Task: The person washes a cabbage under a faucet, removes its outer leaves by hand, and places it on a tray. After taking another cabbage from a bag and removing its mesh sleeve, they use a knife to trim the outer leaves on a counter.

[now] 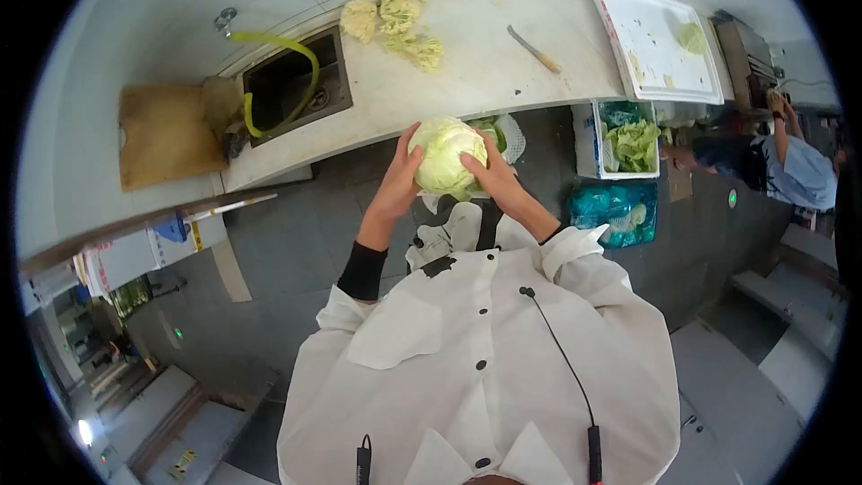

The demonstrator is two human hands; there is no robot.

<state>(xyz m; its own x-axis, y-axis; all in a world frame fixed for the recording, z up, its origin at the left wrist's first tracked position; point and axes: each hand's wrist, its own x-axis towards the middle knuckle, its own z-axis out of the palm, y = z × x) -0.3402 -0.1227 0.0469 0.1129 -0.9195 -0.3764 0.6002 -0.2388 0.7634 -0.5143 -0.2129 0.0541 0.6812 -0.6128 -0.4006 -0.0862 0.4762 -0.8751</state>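
A round, pale green cabbage (446, 156) is held in front of my body, near the front edge of the white counter (467, 72). My left hand (398, 181) grips it from the left side, and my right hand (496, 178) grips it from the right with the thumb on top. The fingertips behind the cabbage are hidden. On the counter beyond lies a knife (535, 49) with a wooden handle. Several pale cauliflower pieces (398, 12) sit by the wall. Just below the counter edge, a white basket (512, 138) with green leaves shows partly behind my right hand.
At left is a sink (337, 72) with a yellow-green hose (310, 54) beside a brown board (171, 136). A white tray (651, 58) stands on the counter's right. Below are a foam box (587, 148) of leaves and a blue-green bag (611, 213). Another person (799, 162) works far right.
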